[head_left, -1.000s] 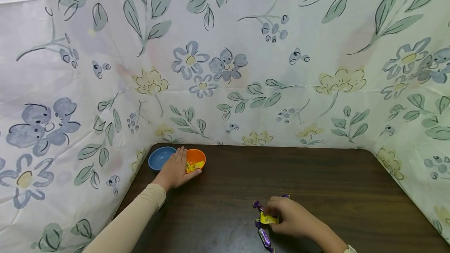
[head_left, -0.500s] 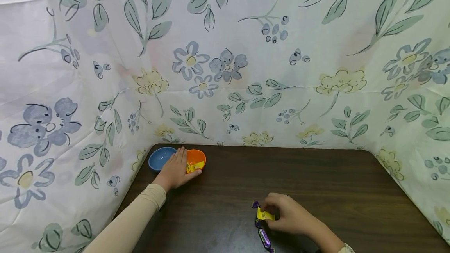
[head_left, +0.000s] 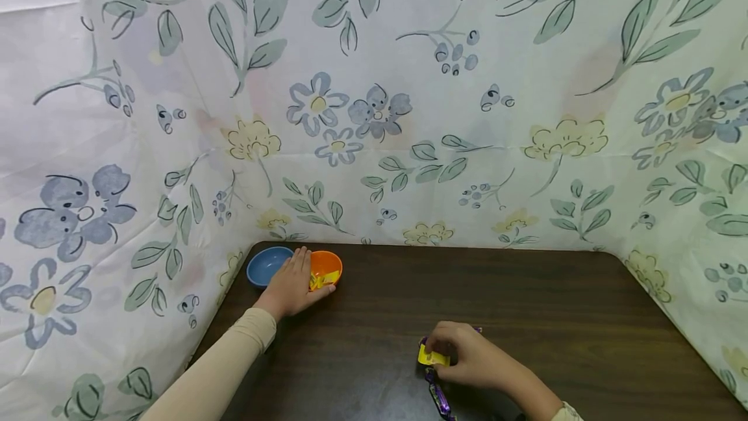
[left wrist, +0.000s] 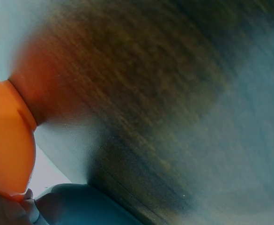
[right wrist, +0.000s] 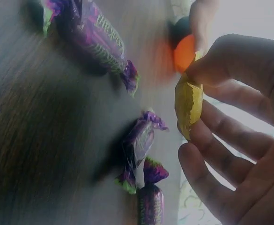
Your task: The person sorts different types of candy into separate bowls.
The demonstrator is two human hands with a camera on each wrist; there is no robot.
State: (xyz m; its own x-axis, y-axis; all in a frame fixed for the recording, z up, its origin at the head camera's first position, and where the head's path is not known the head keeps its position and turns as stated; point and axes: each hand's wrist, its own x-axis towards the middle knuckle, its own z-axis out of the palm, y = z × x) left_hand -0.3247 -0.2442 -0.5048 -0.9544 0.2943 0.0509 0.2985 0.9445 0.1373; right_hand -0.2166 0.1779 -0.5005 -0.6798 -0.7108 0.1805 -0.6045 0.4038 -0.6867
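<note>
My right hand (head_left: 474, 359) pinches a yellow-wrapped candy (head_left: 431, 357) between thumb and fingertips, just above several purple-wrapped candies (head_left: 438, 398). Seen from the right wrist, the yellow wrapper (right wrist: 188, 105) hangs clear of the table, and three purple candies (right wrist: 139, 143) lie beyond it. At the far left corner, my left hand (head_left: 292, 284) rests with straight fingers across the adjoining sides of a blue bowl (head_left: 263, 266) and an orange bowl (head_left: 335, 264). Yellow candies (head_left: 324, 279) lie inside the orange one. The left wrist view catches the outsides of both bowls.
A dark brown wooden table (head_left: 526, 291) spreads out beneath everything. White cloth (head_left: 374, 200) with a floral print hangs along its back and both sides. The two bowls stand close to the table's back left corner.
My right hand has lifted the yellow candy slightly and carried it a little to the left over the purple ones. The left hand stays in place on the bowls.
</note>
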